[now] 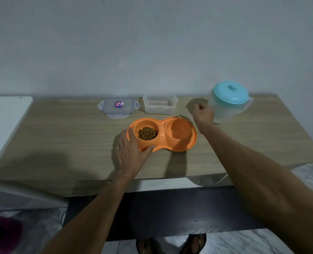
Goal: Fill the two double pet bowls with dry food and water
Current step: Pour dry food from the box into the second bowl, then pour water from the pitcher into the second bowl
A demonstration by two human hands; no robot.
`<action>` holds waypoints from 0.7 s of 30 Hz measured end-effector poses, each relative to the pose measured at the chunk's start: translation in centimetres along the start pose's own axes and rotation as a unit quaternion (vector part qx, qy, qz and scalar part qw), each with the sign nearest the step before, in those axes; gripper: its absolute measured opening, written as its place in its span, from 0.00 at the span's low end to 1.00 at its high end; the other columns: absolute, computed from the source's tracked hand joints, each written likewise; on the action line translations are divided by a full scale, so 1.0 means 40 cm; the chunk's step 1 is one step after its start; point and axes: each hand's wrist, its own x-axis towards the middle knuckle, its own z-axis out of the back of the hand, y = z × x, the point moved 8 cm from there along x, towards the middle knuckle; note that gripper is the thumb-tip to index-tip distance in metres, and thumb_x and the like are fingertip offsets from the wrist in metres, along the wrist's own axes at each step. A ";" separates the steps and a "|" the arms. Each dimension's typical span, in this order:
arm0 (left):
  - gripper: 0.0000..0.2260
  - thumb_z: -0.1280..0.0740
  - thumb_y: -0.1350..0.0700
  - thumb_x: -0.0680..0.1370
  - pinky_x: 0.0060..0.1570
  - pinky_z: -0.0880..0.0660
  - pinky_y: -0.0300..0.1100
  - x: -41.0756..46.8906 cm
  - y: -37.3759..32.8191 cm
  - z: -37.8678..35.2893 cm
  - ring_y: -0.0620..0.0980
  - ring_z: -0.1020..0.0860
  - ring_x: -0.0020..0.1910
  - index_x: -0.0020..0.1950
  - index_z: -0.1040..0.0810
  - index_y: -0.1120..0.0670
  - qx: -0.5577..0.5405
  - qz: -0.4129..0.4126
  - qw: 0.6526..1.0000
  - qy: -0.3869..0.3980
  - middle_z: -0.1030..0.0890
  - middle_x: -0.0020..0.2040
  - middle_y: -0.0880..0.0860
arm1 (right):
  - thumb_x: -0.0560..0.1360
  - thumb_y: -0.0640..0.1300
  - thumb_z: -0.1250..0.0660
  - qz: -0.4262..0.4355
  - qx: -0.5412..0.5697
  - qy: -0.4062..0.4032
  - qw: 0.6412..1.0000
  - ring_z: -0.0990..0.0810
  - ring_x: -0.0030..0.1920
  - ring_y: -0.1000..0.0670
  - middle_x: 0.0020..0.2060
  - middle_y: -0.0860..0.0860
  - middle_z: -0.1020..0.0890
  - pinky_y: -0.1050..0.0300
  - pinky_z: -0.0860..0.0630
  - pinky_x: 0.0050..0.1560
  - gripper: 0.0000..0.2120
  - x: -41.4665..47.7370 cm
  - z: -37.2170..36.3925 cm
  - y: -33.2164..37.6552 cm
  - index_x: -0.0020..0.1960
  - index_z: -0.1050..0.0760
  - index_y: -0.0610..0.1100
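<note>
pale wall behind a wooden table (69, 136), seen from above. an orange double bowl (164, 132) sits mid-table, its long side toward the person. its left well holds kibble (147, 133); whether the right well holds water cannot be told. the left hand (129, 153) grips the bowl's left end, thumb on the near rim and fingers curved along the left rim. the right hand (203, 113) is at the left side of a clear pitcher (229, 109) with a teal top, at the table's right rear. its fingers are curled and overlap the pitcher's left edge, but whether they clasp anything cannot be told. behind the bowl lie a flat lid (118, 107) with a blue label and, just right of it, a clear box (159, 105), open on top.
</note>
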 end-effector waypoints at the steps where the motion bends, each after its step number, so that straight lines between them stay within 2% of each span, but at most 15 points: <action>1: 0.45 0.35 0.29 0.69 0.60 0.31 0.51 0.000 -0.031 0.012 0.59 0.31 0.67 0.76 0.39 0.57 0.018 -0.014 1.000 -0.012 0.34 0.72 0.60 | 0.77 0.45 0.38 0.024 -0.011 -0.010 1.000 0.24 0.44 0.47 0.39 0.46 0.22 0.50 0.26 0.50 0.12 -0.011 0.030 0.005 0.45 0.20 0.38; 5: 0.46 0.39 0.27 0.67 0.61 0.34 0.53 0.024 -0.168 -0.001 0.58 0.31 0.68 0.75 0.36 0.57 0.012 -0.090 0.996 0.005 0.33 0.74 0.58 | 0.77 0.43 0.39 0.096 -0.027 -0.077 0.992 0.26 0.37 0.47 0.31 0.45 0.24 0.54 0.33 0.39 0.14 -0.038 0.160 0.024 0.35 0.26 0.39; 8: 0.47 0.39 0.25 0.67 0.66 0.37 0.57 0.036 -0.251 -0.042 0.58 0.35 0.72 0.75 0.38 0.56 0.029 -0.123 0.990 0.063 0.34 0.74 0.57 | 0.77 0.44 0.39 0.100 -0.011 -0.133 0.986 0.30 0.34 0.47 0.29 0.46 0.27 0.59 0.38 0.37 0.15 -0.026 0.252 0.035 0.33 0.30 0.39; 10: 0.50 0.39 0.24 0.67 0.70 0.42 0.61 0.039 -0.274 -0.073 0.58 0.41 0.76 0.78 0.42 0.57 0.049 -0.121 0.986 0.100 0.39 0.76 0.57 | 0.77 0.45 0.39 0.092 0.005 -0.175 0.980 0.29 0.35 0.47 0.31 0.47 0.26 0.59 0.38 0.39 0.14 -0.004 0.313 0.034 0.34 0.30 0.40; 13: 0.54 0.40 0.23 0.67 0.74 0.53 0.64 0.043 -0.271 -0.114 0.58 0.51 0.80 0.80 0.50 0.58 0.057 -0.095 0.985 0.134 0.46 0.80 0.58 | 0.75 0.46 0.40 0.055 0.060 -0.227 0.970 0.29 0.37 0.48 0.34 0.47 0.25 0.55 0.33 0.40 0.12 0.058 0.389 0.003 0.36 0.30 0.41; 18: 0.54 0.41 0.23 0.68 0.74 0.58 0.64 0.048 -0.269 -0.135 0.57 0.55 0.80 0.80 0.52 0.58 0.079 -0.084 0.984 0.135 0.50 0.81 0.58 | 0.72 0.50 0.40 -0.032 0.128 -0.252 0.959 0.23 0.46 0.43 0.45 0.42 0.19 0.50 0.27 0.50 0.10 0.191 0.427 -0.092 0.41 0.27 0.44; 21: 0.54 0.42 0.23 0.68 0.74 0.58 0.65 0.049 -0.271 -0.142 0.57 0.55 0.80 0.80 0.52 0.58 0.085 -0.079 0.984 0.132 0.50 0.81 0.57 | 0.73 0.51 0.40 -0.106 0.177 -0.221 0.953 0.25 0.42 0.44 0.39 0.44 0.21 0.50 0.27 0.49 0.12 0.250 0.406 -0.154 0.39 0.27 0.43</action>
